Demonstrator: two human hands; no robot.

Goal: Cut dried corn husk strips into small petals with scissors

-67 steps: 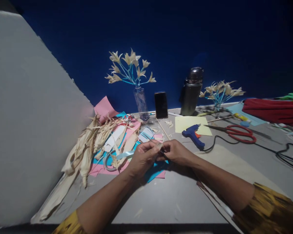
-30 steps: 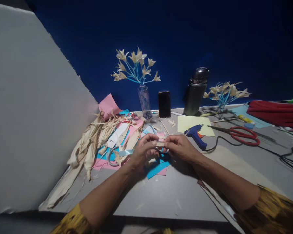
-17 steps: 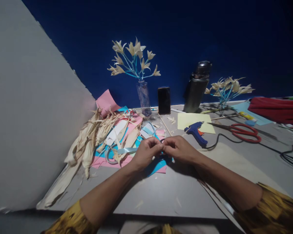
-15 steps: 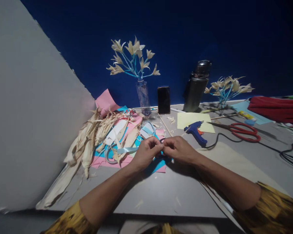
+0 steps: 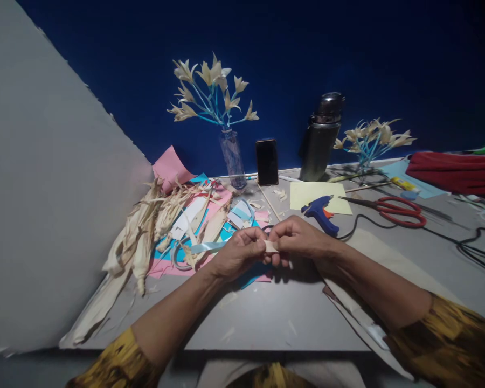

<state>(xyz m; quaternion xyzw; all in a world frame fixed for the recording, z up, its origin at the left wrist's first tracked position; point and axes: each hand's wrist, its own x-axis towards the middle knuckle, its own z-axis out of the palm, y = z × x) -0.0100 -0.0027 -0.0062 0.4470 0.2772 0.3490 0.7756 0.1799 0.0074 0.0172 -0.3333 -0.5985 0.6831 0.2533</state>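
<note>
Strip (image 5: 271, 246), pale | held by left hand (image 5: 240, 253) and right hand (image 5: 298, 237) | hands pinched nearly closed

A dark blue wall (image 5: 307, 43) backs the grey table (image 5: 258, 323), with a pale panel (image 5: 44, 188) at left.

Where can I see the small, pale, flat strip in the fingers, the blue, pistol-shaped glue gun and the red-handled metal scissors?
Small, pale, flat strip (image 5: 271, 246), head view: its uncovered middle.
Blue, pistol-shaped glue gun (image 5: 319, 210), head view: its body.
Red-handled metal scissors (image 5: 378, 205), head view: where blades meet handles.
</note>
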